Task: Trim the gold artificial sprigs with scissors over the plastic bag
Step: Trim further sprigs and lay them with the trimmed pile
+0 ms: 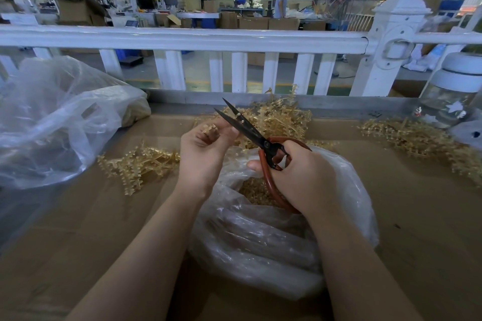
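My left hand (206,148) pinches a small gold sprig (210,130) between thumb and fingers, just left of the scissor blades. My right hand (300,174) grips the red-handled scissors (250,130), whose black blades stand apart and point up and left beside the sprig. Both hands hover over a clear plastic bag (273,237) with gold cuttings (254,190) inside its mouth. Loose gold sprigs lie in a pile behind the hands (281,117), another to the left (138,164) and another to the right (417,138).
The work surface is brown cardboard (78,229). A large crumpled plastic bag (52,117) lies at the left. A glass jar with a white lid (453,96) stands at the right. A white railing (208,39) runs behind the table; a person stands far back.
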`<state>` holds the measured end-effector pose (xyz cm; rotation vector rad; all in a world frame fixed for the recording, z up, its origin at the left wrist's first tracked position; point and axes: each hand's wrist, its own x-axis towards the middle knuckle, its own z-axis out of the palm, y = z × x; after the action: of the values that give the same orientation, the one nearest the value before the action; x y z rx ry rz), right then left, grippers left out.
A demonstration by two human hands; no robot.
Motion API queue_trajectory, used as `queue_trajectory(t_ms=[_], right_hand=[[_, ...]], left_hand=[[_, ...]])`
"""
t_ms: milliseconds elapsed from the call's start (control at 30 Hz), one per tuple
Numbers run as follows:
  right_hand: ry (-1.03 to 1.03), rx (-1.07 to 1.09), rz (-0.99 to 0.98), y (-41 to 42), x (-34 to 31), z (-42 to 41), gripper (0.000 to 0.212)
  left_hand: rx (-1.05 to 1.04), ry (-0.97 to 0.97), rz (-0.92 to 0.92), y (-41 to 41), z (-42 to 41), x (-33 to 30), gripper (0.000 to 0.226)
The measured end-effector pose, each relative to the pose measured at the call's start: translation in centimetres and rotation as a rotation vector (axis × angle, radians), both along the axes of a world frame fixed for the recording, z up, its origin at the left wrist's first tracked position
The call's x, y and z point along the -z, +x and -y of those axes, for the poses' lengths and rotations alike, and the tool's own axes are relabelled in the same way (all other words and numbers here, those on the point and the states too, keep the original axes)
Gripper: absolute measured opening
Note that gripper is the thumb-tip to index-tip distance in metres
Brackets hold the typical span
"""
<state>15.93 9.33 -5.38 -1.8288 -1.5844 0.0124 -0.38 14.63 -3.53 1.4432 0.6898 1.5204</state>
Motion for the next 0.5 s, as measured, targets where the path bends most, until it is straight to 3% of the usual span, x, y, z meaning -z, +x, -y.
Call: queue_trajectory(t_ms=[167,333,500], right_hand=[[0.023,-0.014,0.004,-0.31,-0.08,0.14,0.068],[0.017,-0.004,-0.01,-0.3,-0.15,0.23,0.077],[0.005,0.007,-0.005,-0.34,-0.24,0.15,0.074]], left_hand=[[-0.039,-0.043,0.005,0.07,-0.09,0.16,0.008],[-0.018,-0.122,0.085,0.52,0.11,0.13,0.019],[0.001,-0.214,0.122,0.76,0.21,0.24,0.009]])
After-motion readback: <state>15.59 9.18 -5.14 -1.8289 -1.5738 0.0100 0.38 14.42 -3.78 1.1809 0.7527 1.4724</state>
